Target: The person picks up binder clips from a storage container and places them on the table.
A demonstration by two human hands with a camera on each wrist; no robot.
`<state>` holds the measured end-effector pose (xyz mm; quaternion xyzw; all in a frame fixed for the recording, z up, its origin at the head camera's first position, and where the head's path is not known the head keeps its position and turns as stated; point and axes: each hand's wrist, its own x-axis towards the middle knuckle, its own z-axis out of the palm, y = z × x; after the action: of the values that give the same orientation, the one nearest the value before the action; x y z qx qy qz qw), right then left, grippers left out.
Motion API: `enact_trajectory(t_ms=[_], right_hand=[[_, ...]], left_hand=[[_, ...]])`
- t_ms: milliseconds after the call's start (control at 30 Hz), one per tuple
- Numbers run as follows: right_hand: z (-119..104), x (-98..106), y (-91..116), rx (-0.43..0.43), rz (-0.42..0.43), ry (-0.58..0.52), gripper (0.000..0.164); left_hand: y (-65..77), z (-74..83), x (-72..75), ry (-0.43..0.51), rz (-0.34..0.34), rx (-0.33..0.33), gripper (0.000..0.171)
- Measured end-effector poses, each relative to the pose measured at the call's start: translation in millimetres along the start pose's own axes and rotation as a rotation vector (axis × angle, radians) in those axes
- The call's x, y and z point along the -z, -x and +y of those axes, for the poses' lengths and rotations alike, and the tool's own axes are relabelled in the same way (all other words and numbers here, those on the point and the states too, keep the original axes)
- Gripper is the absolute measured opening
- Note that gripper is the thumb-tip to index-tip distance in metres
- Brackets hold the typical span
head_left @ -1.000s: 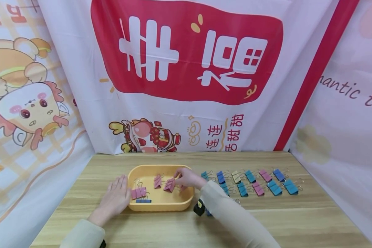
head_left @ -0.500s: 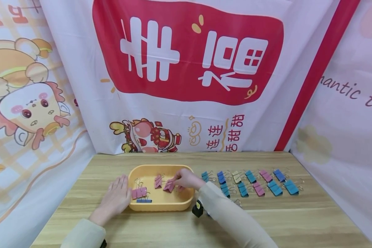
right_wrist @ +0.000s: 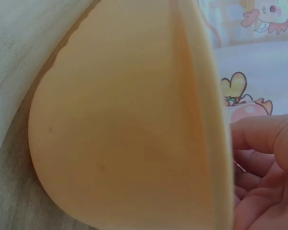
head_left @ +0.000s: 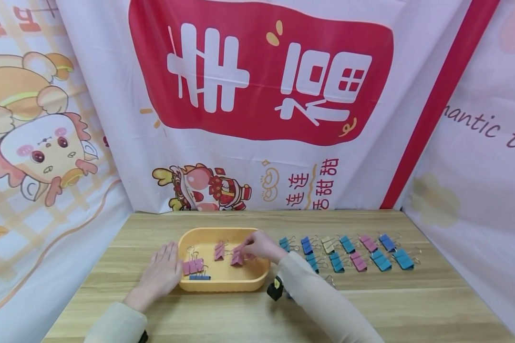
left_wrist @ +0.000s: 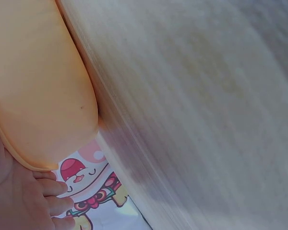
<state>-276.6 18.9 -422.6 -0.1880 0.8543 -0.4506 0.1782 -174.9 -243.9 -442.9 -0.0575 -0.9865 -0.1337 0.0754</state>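
Observation:
A yellow plastic tray (head_left: 223, 286) stands on the wooden table. My left hand (head_left: 160, 271) lies against its left end with straight fingers. Inside, the thumb and fingers of my right hand (head_left: 262, 245) pinch a pink binder clip (head_left: 237, 257); in the right wrist view the tray wall (right_wrist: 120, 120) hides their tips. Left of it is another pink clip (head_left: 219, 251), and part of a further pink one (head_left: 251, 258) shows below the hand. At the tray's left end sit a pink clip (head_left: 193, 267) and a blue clip (head_left: 199, 277).
Right of the tray, several binder clips lie in two rows, among them a blue clip (head_left: 386, 242), a cream clip (head_left: 328, 245) and a teal clip (head_left: 403, 259). My right sleeve (head_left: 322, 295) covers part of the table (head_left: 197, 317) there. A printed cloth (head_left: 262, 190) hangs behind.
The pinched pink clip has shifted slightly right and turned more upright inside the tray. My left hand stays against the tray's end, and the other clips have not moved.

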Motion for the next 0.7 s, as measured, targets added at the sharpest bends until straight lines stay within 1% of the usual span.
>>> enact_trajectory(t_ms=[133, 400, 567, 700], right_hand=[[0.7, 4.8, 1.2, 0.015, 0.000, -0.075, 0.010], [1.4, 17.7, 7.6, 0.021, 0.000, -0.156, 0.018], [0.8, 26.3, 13.5, 0.020, 0.024, -0.203, 0.016], [-1.3, 34.2, 19.8, 0.035, 0.028, -0.258, 0.015]], left_hand=[[0.2, 0.0, 0.0, 0.000, 0.004, -0.002, 0.056], [-0.6, -0.2, -0.1, 0.002, -0.004, 0.003, 0.056], [-0.9, -1.4, -1.4, -0.006, -0.010, 0.006, 0.056], [-1.3, -2.1, -2.3, -0.001, -0.008, 0.005, 0.057]])
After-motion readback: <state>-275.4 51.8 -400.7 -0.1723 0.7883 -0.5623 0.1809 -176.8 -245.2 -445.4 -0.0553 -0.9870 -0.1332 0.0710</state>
